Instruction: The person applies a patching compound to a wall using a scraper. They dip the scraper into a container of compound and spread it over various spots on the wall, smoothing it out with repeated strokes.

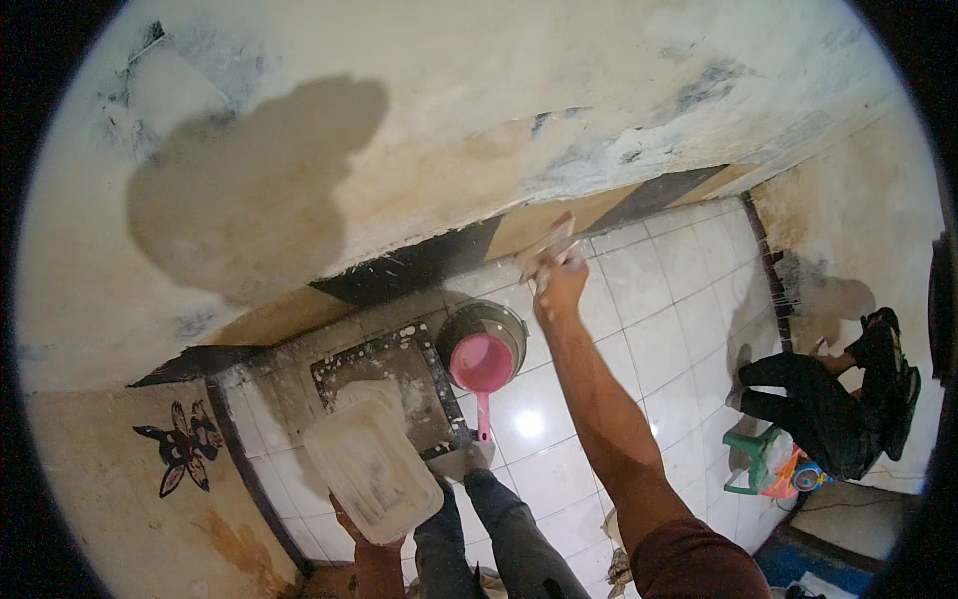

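My left hand [374, 547] is closed on the near edge of a whitish rectangular plastic tub [371, 469], partly hidden beneath it. Pale paste coats the inside of the tub. Stretched out ahead, my right hand [562, 282] grips a flat scraper [547, 248] smeared with white, blurred by motion. The scraper is near the striped band at the foot of the wall [439, 150]; I cannot tell whether they touch. Between my hands, a pink dipper [481, 361] rests over a dark bucket [517, 324], its handle pointing toward me.
Left of the bucket lies a dark, white-spattered board [409, 369] on white floor tiles [639, 290]. At right, what looks like a person in dark clothes [848, 419] is beside a green stool [748, 459]. The wall at left bears a dark flower-like decoration [180, 449].
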